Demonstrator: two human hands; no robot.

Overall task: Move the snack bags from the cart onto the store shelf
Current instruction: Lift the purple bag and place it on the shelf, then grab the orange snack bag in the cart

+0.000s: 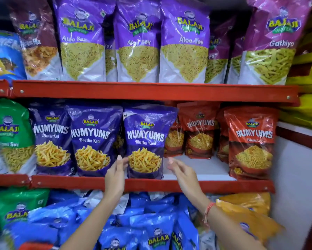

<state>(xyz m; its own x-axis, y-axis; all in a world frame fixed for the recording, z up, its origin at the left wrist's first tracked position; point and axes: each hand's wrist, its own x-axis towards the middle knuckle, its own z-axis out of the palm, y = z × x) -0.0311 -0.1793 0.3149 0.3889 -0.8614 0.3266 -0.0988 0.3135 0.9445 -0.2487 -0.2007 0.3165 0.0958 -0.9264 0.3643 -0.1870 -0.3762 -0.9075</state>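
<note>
Forearms: both reach up from the bottom edge toward the middle shelf, a red thread on the right wrist.
Left hand [115, 170]: fingers loosely spread, empty, fingertips touching or just beside the lower left edge of the purple Numyums bag [145, 141].
Right hand [180, 170]: fingers relaxed and apart, holding nothing, just beside that bag's right edge over a bare white patch of shelf.
Task's thing: the purple Numyums bag stands upright at the front of the middle shelf [151, 185], third in its row, beside the red Numyums bags [198, 130].
Stock below: a heap of blue bags [148, 222] and an orange bag [249, 217] lies under the arms; whether this is the cart I cannot tell.
Handling, as a judgement: the pouch looks light, air-puffed and glossy, so likely slippery, with contents that would crush under a hard squeeze.
Where to hold: both side seams near the base, palms flat, or the stiffer top seal.
Risk: a nudge may tip it into neighbouring bags.
</note>
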